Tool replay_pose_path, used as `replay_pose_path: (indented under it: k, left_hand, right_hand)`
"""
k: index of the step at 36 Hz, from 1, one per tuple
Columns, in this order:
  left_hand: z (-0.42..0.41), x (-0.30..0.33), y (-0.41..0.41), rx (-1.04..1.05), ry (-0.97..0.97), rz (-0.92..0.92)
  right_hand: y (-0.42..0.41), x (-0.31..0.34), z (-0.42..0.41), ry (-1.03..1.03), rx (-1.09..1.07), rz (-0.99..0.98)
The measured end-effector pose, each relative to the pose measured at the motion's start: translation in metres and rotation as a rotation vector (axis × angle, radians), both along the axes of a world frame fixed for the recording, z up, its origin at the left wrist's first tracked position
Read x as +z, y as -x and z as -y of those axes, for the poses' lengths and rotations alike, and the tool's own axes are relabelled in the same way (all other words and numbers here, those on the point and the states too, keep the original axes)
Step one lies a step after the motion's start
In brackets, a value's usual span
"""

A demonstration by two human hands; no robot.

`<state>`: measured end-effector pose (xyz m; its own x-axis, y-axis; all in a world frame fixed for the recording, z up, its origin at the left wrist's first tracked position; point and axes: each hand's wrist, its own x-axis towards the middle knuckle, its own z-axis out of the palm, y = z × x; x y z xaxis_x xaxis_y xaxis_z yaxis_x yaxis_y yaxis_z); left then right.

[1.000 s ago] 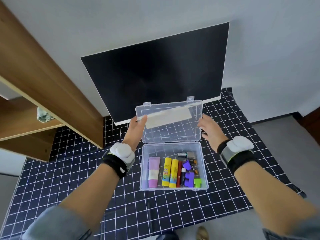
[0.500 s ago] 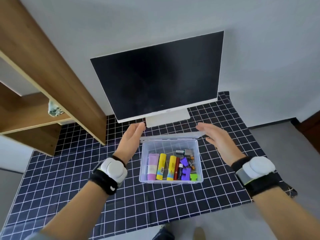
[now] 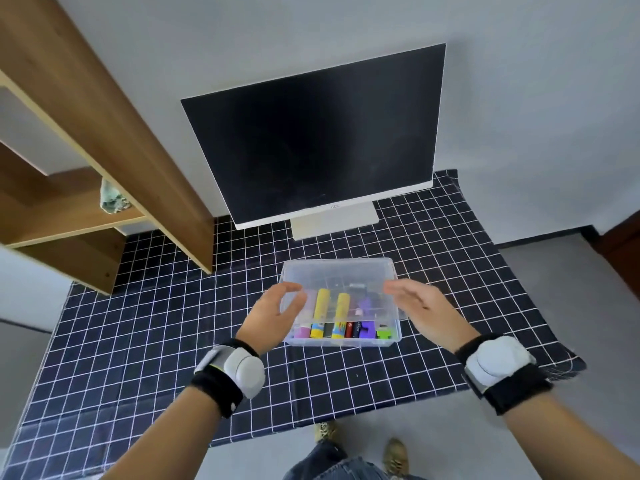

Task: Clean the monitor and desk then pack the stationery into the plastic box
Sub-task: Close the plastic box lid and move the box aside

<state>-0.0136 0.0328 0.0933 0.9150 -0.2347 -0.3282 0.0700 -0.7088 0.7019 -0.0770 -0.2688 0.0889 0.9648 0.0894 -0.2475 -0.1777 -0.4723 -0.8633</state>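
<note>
The plastic box looks light, stiff and slick; its lid rests half-lowered. Left hand and right hand flank it with relaxed grips, holding nothing. Best hold: lid's side edges, just inside each grip.

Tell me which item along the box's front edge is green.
The small green piece at the far right of the plastic box; its neighbours are purple, red, yellow and pink.
</note>
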Motion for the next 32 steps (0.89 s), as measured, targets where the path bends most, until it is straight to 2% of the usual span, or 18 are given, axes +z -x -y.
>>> replay_pose_path:
  k: [11,22,32]
  left_hand:
    - [-0.005,-0.051,0.02,-0.122,-0.173,0.044]
    - [-0.016,-0.065,0.016,-0.203,-0.254,0.054]
    - [-0.024,-0.07,0.009,-0.345,-0.355,0.091]
  right_hand:
    - [0.012,-0.032,-0.006,0.181,0.092,0.004]
    - [0.016,-0.059,-0.001,0.354,0.186,-0.06]
    - [0.008,-0.066,-0.01,0.465,0.261,0.085]
